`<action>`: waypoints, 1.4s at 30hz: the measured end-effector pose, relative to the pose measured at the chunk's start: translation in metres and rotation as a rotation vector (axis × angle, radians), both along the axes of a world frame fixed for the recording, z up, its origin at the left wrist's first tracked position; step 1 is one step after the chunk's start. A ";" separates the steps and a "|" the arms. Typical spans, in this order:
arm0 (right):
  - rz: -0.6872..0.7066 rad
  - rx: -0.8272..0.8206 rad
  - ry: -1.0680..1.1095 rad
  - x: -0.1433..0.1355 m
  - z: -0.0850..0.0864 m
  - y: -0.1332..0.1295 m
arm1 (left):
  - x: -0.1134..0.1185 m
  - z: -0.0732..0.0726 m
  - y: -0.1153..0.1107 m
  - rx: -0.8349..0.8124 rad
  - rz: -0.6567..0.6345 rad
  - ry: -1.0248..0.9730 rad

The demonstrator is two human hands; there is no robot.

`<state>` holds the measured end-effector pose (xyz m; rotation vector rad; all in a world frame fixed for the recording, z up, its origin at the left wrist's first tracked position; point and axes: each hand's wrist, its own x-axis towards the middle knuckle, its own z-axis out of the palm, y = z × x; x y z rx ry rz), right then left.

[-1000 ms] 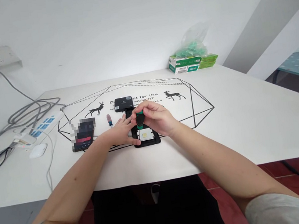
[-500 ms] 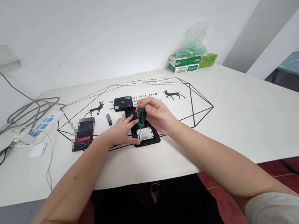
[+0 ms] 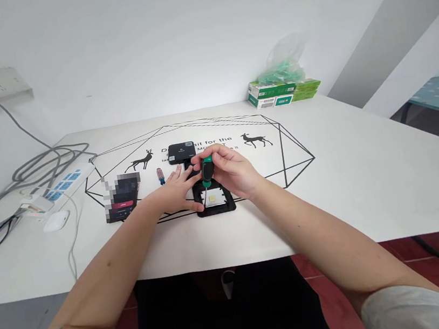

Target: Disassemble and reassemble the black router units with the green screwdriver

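Wrapped round the green and black handle of a screwdriver [image 3: 207, 170] are the fingers of my right hand [image 3: 234, 170]. Its shaft points down at the left side of a black device [image 3: 231, 204], whose frame surrounds a silvery plate with a yellow square. Whether the tip sits in a screw is too small to tell. My left hand [image 3: 176, 192] lies spread over the device's left edge, thumb near the screwdriver tip, holding nothing. A flat black cover [image 3: 181, 152] with small labels lies behind. Left of my left hand is a second, smaller screwdriver [image 3: 160, 176] with a clear handle.
A phone [image 3: 124, 197] lies to the left on the white table [image 3: 332, 208]. Beyond it are a white case [image 3: 56, 221], a power strip [image 3: 69, 183] and looped grey cables [image 3: 39, 157]. Green and white boxes [image 3: 270, 92] with a plastic bag stand at the back right.
My right fingers have shifted slightly on the screwdriver handle, which stands a little more upright. My left hand has moved marginally left. The view has shifted slightly.
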<state>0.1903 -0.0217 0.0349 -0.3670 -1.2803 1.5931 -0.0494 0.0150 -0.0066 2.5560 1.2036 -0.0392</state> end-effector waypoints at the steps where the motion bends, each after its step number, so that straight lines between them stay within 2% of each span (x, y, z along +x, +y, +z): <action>1: -0.038 0.008 -0.009 0.000 -0.001 0.001 | 0.000 0.004 -0.001 -0.033 0.017 0.044; 6: -0.165 0.059 -0.062 0.002 -0.004 0.006 | -0.001 0.016 -0.001 -0.055 0.026 0.115; 11: -0.169 0.089 -0.089 0.001 -0.002 0.004 | -0.001 0.020 -0.005 -0.096 -0.008 0.033; 17: -0.139 0.163 -0.131 0.002 -0.002 0.004 | 0.000 0.029 -0.016 -0.064 -0.052 -0.004; 24: -0.082 0.090 -0.158 0.005 0.000 0.003 | 0.002 0.021 -0.014 0.009 -0.136 -0.118; 30: -0.259 0.186 -0.235 0.006 -0.001 0.005 | 0.005 0.021 -0.014 0.039 -0.153 -0.104; 38: -0.333 0.181 -0.198 0.006 -0.009 0.007 | 0.014 0.010 -0.012 0.022 -0.172 -0.147; 42: -0.328 0.178 -0.168 0.004 -0.010 0.005 | 0.012 0.006 -0.009 0.035 -0.133 -0.132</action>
